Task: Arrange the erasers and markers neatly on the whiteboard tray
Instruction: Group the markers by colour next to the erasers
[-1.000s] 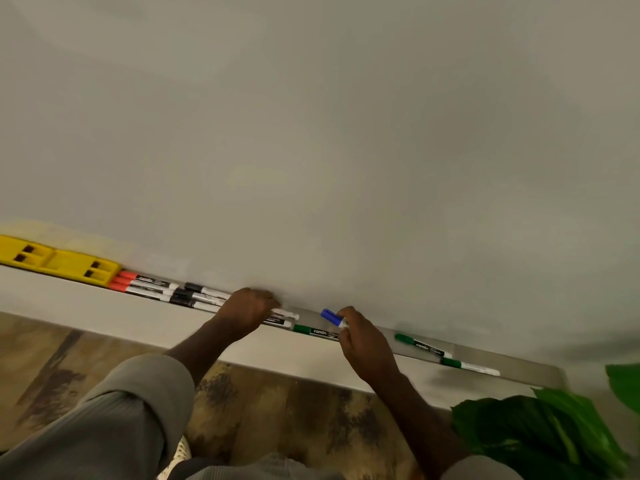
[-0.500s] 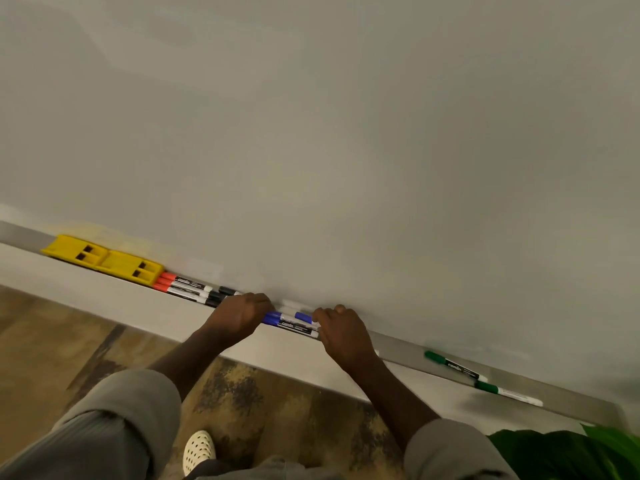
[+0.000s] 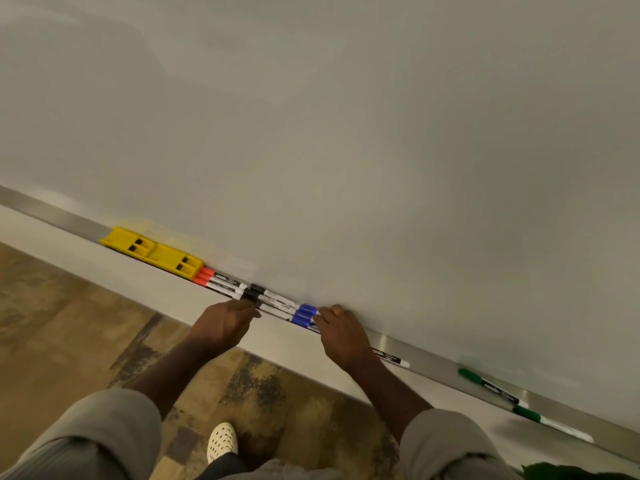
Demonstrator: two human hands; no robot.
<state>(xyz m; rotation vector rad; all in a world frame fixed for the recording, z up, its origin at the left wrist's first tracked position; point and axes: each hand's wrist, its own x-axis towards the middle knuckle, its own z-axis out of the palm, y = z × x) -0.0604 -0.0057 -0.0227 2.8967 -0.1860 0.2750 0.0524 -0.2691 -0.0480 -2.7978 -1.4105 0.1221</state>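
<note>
A metal whiteboard tray (image 3: 426,351) runs slantwise along the foot of the whiteboard (image 3: 346,133), from upper left to lower right. At its left part two yellow erasers (image 3: 152,252) lie end to end, touching. Just beside them, to the right, two red-capped markers (image 3: 216,282) lie side by side, their caps against the second eraser. Next come the black-capped markers (image 3: 266,296), and then the blue-capped markers (image 3: 306,315), all packed in one line along the tray.

The left hand (image 3: 225,323) sits at the tray's front edge with its fingers curled, the fingertips touching a black-capped marker; whether it truly pinches the marker cannot be told, as the fingers hide the contact. The right hand (image 3: 343,336) lies over the blue-capped markers with its fingers curled down on them, covering most of their barrels; one white barrel end (image 3: 391,356) with dark lettering sticks out past the wrist.

Well apart to the right, two green-capped markers (image 3: 491,386) lie end to end on the tray, the farther one (image 3: 550,424) blurred near the frame edge.

Below the tray are a pale wall strip, a mottled brown floor (image 3: 69,334) and a white perforated shoe (image 3: 221,441). Grey sleeves (image 3: 104,431) are cut off at the bottom, and a dark green leaf (image 3: 571,474) peeps in at the bottom right corner
</note>
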